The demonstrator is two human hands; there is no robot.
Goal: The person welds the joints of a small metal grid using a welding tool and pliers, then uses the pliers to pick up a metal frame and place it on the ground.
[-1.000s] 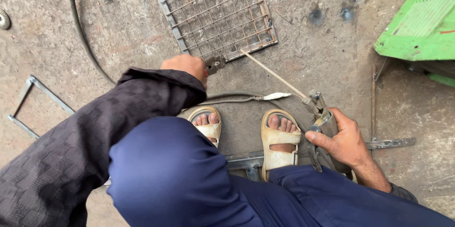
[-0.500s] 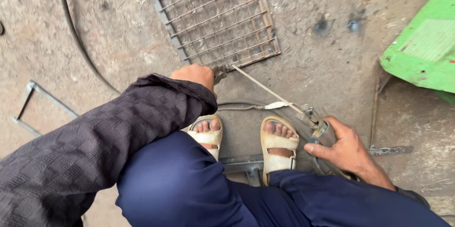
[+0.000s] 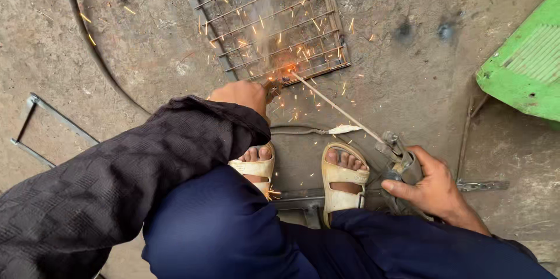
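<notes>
head view: the person squats over a rough concrete floor (image 3: pixel 420 81), looking straight down past dark blue trousers and 2 feet in pale sandals (image 3: pixel 344 180). the right hand (image 3: pixel 434 188) is clenched around the handle of a welding electrode holder (image 3: pixel 399 159), thumb and fingers wrapped about it just beside the right sandal. from the holder a thin welding rod (image 3: pixel 335 107) runs up and to the left, its far tip touching the near edge of a metal wire grille (image 3: pixel 268 19) that lies flat on the floor ahead of the feet. at that touching point there is a bright orange glow, a wisp of smoke over the grille, and sparks (image 3: pixel 303 51) scattered across the grille and the floor around it. the left hand (image 3: pixel 242 93), coming out of a dark textured sleeve (image 3: pixel 134 168), sits right at the near left corner of the grille, just beside the glow; it seems closed on a small dark thing at the grille's corner, but whether it truly grips it cannot be told. a thin grey cable (image 3: pixel 297 130) lies on the floor between the feet and the grille, ending in a white wrapped bit under the rod. a thicker dark cable (image 3: pixel 87 51) curves along the floor at the left. a bent metal strip frame (image 3: pixel 41 130) lies near the left edge of the floor, well apart from the grille. a green painted metal piece (image 3: pixel 525 69) sits at the right edge, and a flat metal bar (image 3: pixel 481 186) lies on the floor just right of the right hand
</notes>
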